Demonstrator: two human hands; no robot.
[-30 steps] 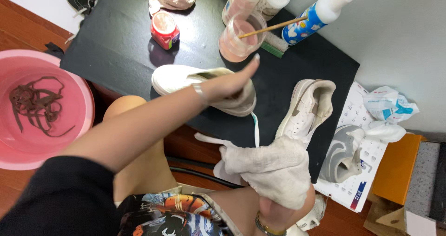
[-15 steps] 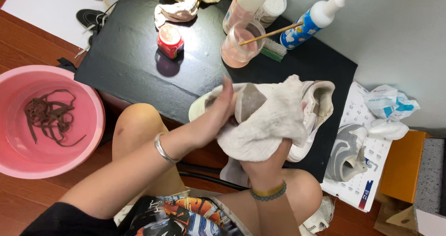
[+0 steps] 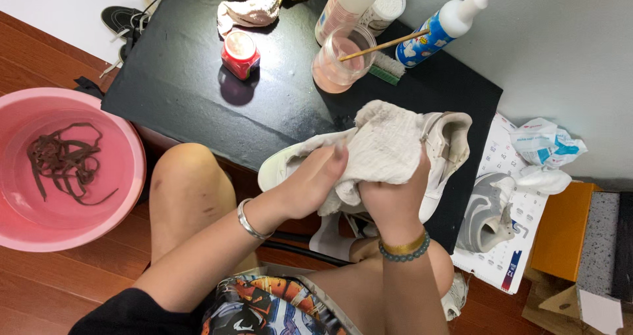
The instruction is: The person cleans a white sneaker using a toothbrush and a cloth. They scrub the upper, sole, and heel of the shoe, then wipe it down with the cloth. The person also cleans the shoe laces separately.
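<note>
head view, left hand (image 3: pixel 310 183): fingers curled, pressed onto soft cream cloth (image 3: pixel 379 147), gripping it with sneaker underneath; metal bangle on wrist.
head view, right hand (image 3: pixel 394 200): fingers wrapped up around cloth and shoe from below, closed grip; gold band plus bead bracelet on wrist.
cloth: crumpled terry-like rag, off-white, draped over middle of shoe, hiding most of upper.
white sneaker (image 3: pixel 448 144): smooth leather-like upper, heel collar open at right, toe end poking out left of cloth; sits at near edge of black table (image 3: pixel 191 91), over person's knees.
table: matte black top, slightly dusty or wet sheen, rectangular.
plastic cup (image 3: pixel 339 61): clear, round, pinkish liquid inside, thin wooden stick (image 3: pixel 382 45) leaning across rim.
brush (image 3: pixel 386 68): small, green handle, pale bristles, just beside cup.
red jar (image 3: pixel 239 53): small, squat, round lid, mid-table.
squeeze bottle (image 3: pixel 445 25): blue-white, pointed white nozzle, lying tilted at far edge.
rag pile (image 3: pixel 254 8): lumpy, dirty white, far side of table.
pink basin (image 3: pixel 66 170): round plastic, on wood floor left of knee, brown laces (image 3: pixel 62 160) tangled in water.
grey shoe (image 3: pixel 488 213): on calendar sheet (image 3: pixel 511 243), floor right of table.
</note>
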